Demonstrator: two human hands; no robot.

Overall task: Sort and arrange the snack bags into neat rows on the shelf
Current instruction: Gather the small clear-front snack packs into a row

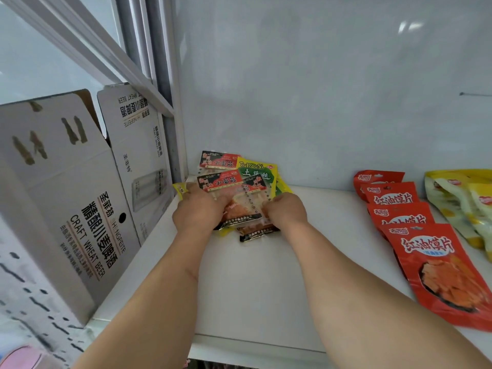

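Note:
A small pile of snack bags lies at the back left of the white shelf: clear bags with red-and-black headers on top of yellow-green bags. My left hand grips the pile's left side, fingers curled over the clear bags. My right hand grips the right side of the same pile. One dark bag bottom sticks out toward me under the hands.
A row of red snack bags runs front to back on the shelf's right part, overlapping. Pale yellow bags lie further right. A white beer carton stands left of the shelf. The back wall is close behind the pile.

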